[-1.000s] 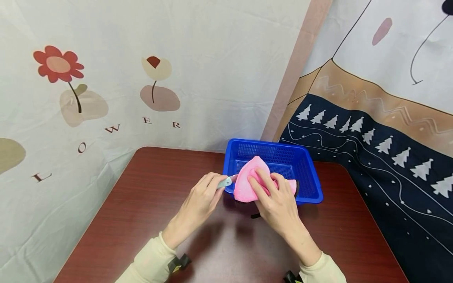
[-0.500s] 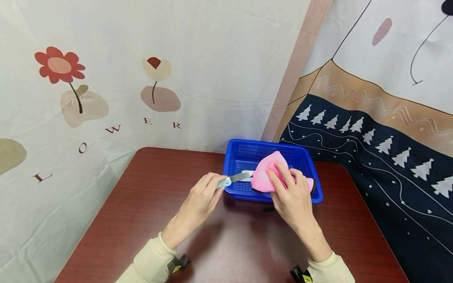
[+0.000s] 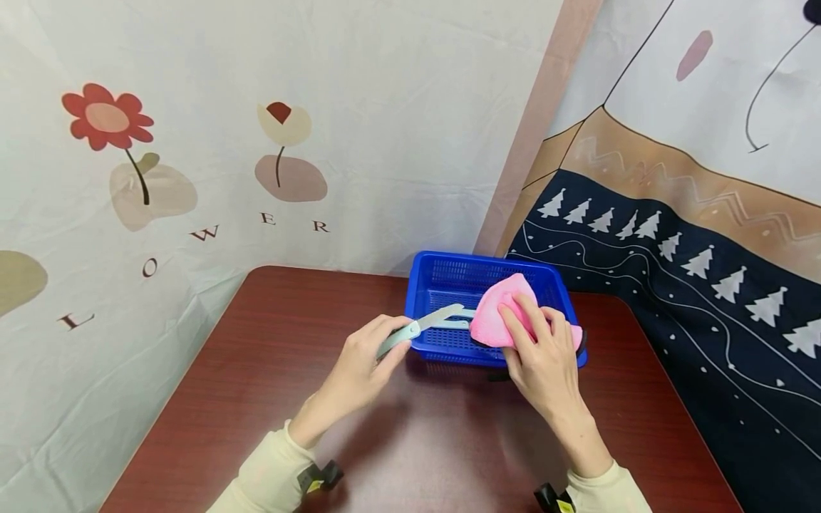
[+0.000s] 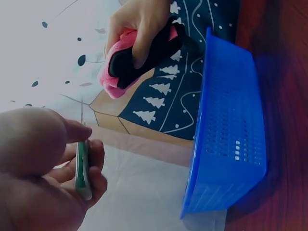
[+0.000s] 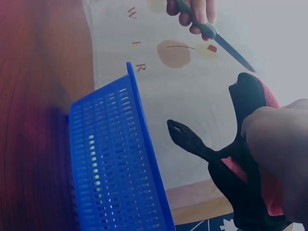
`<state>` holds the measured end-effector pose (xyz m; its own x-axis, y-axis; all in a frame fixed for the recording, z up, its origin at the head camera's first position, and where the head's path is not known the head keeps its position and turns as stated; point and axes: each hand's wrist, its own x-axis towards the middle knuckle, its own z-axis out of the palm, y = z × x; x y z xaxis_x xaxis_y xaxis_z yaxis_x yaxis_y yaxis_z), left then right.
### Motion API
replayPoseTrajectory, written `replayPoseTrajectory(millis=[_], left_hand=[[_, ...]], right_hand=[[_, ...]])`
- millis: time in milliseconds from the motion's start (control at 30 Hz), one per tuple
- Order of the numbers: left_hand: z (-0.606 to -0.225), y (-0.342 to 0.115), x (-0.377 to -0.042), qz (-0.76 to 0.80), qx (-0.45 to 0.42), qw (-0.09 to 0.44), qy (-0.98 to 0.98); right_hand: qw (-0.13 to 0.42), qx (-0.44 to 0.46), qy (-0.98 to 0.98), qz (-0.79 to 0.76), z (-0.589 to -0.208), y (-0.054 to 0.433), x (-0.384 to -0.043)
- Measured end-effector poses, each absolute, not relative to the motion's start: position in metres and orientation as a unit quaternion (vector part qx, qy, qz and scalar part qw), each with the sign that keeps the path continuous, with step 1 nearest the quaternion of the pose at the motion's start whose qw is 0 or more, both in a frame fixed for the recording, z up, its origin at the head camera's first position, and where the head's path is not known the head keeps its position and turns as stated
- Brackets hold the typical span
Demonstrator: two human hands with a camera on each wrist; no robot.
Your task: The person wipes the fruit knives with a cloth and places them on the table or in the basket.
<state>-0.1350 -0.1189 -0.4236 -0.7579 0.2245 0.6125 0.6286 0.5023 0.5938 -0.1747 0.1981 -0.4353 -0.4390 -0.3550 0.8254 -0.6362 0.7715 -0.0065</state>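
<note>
In the head view my left hand (image 3: pixel 359 367) grips the pale green handle (image 3: pixel 398 338) of a knife, its bare blade (image 3: pixel 439 317) pointing right over the basket's left side. My right hand (image 3: pixel 545 360) holds a bunched pink cloth (image 3: pixel 500 313) above the basket, to the right of the blade tip. Black backing and a dangling black loop (image 5: pixel 187 139) of the cloth show in the right wrist view. There, the blade (image 5: pixel 233 52) is apart from the cloth. The left wrist view sees the handle (image 4: pixel 83 171) nearly end-on between thumb and fingers.
A blue perforated basket (image 3: pixel 442 256) stands at the table's back edge, under the cloth. Pale blue, slender items (image 3: pixel 454 325) lie in it, partly hidden. The brown table (image 3: pixel 288 313) stretches left and front; printed fabric (image 3: pixel 385 142) hangs behind.
My right hand has moved right with the pink cloth, away from the blade, which was mostly covered before and is now bare. My left hand stays nearly in place, the knife slightly more tilted.
</note>
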Motion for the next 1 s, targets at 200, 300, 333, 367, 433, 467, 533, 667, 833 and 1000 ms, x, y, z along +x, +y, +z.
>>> replayPoseTrajectory(millis=[200, 300, 333, 367, 433, 467, 533, 667, 833, 1000], left_hand=[[-0.419, -0.119, -0.133, -0.543, -0.209, 0.103, -0.806], [-0.418, -0.119, -0.134, -0.597, -0.195, 0.04, -0.777], [-0.417, -0.119, -0.135, -0.611, -0.19, 0.023, -0.768], [-0.417, -0.119, -0.135, -0.622, -0.186, 0.009, -0.761], [-0.416, -0.119, -0.136, -0.64, -0.185, -0.012, -0.746], [-0.416, -0.118, -0.137, -0.647, -0.184, -0.02, -0.74], [-0.415, -0.117, -0.138, -0.658, -0.184, -0.033, -0.729], [-0.416, -0.115, -0.138, -0.678, -0.177, -0.066, -0.71], [-0.422, -0.111, -0.138, -0.685, -0.188, -0.097, -0.697], [-0.426, -0.111, -0.137, -0.668, -0.213, -0.097, -0.707]], right_hand=[[0.459, 0.314, -0.811, 0.179, -0.432, 0.192, -0.171], [0.473, 0.327, -0.798, 0.182, -0.43, 0.188, -0.169], [0.478, 0.332, -0.792, 0.183, -0.43, 0.186, -0.169], [0.482, 0.338, -0.787, 0.184, -0.429, 0.184, -0.168], [0.488, 0.349, -0.778, 0.185, -0.428, 0.181, -0.166], [0.491, 0.356, -0.773, 0.185, -0.427, 0.179, -0.165], [0.493, 0.368, -0.767, 0.183, -0.426, 0.175, -0.164], [0.495, 0.393, -0.756, 0.172, -0.425, 0.169, -0.16], [0.499, 0.428, -0.736, 0.161, -0.427, 0.159, -0.156], [0.493, 0.461, -0.723, 0.147, -0.428, 0.151, -0.15]])
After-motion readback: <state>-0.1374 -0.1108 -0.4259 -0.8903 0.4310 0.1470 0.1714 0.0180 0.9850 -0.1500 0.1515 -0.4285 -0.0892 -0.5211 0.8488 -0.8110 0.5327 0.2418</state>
